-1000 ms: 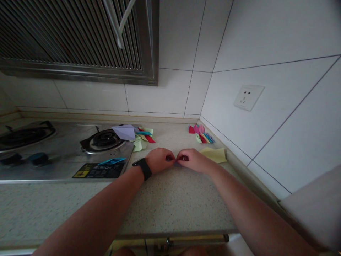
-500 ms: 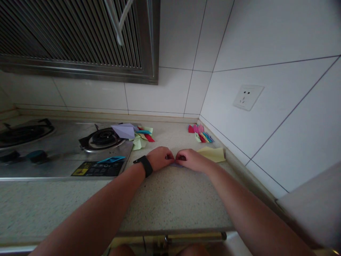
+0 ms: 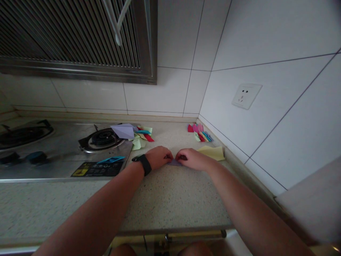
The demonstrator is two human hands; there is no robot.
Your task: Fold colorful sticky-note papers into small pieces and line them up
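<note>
A small piece of folded purple paper [image 3: 174, 163] lies on the speckled countertop [image 3: 176, 199], partly covered by my fingers. My left hand [image 3: 159, 156], with a black watch on its wrist, pinches the paper's left side. From the right, my right hand [image 3: 189, 158] has its curled fingertips closed on the other side of it. The fingertips of both hands are close together. Just behind my right hand rests a sheet of yellow paper [image 3: 213, 153].
Colourful folded papers [image 3: 145, 134] and a lilac paper plane [image 3: 124, 131] lie by the gas stove [image 3: 62, 142]. A blue folded paper [image 3: 111, 160] sits on the stove's front. Small paper figures [image 3: 201, 133] stand near the corner. Overhead is a range hood [image 3: 149, 53].
My fingertips have moved slightly apart, and more of the purple paper shows between them. The view has shifted a little; the other papers stay put.
</note>
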